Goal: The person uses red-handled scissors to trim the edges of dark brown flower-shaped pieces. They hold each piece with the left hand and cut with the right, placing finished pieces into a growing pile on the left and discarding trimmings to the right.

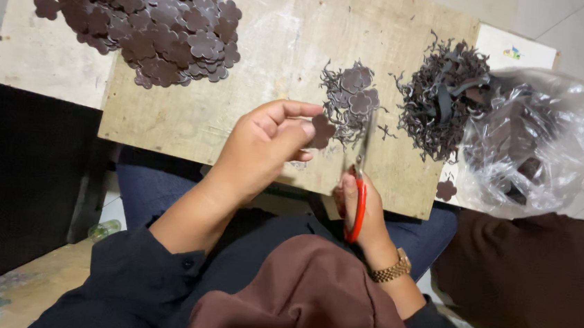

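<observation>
- A small brown flower-shaped piece is held near the centre of the frame, pinched between thumb and fingers of the left hand, which is closed on it.
- Scissors with red handles are gripped by the right hand, just right of the centre; the fingers are closed through the handles and the blades are pointed up, just beside the held piece.
- A gold-coloured wristwatch is worn on the right wrist.
- The work is done above a wooden board that is used as a desk.
- A big pile of cut flower shapes is seen in the upper left of the frame, on the board.
- A smaller heap of flowers mixed with thin trimmings lies just above the scissors.
- A darker heap of curly scraps is placed in the upper right, touching a clear plastic bag at the right edge.
</observation>
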